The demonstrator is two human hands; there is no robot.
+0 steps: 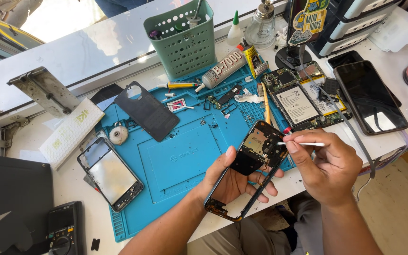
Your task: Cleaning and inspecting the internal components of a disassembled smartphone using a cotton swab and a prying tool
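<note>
Head view: the left hand [230,182] cradles a stripped phone frame [249,170] from below, fingers wrapped around its open middle, holding it tilted just above the near edge of the blue work mat [175,160]. The right hand [329,167] pinches a thin white swab stick [303,143] between thumb and fingertips, its tip laid against the upper part of the frame, where a small board remains.

The teardown looks well advanced — the black back cover [146,111] lies off on the mat, a detached screen panel [110,174] rests to the left, and an opened phone body with its battery [296,104] lies beyond the hands. A tube of adhesive [223,68] lies near a green basket [182,40]; nothing looks rejoined yet, so cleaning seems under way and reassembly remains.
</note>
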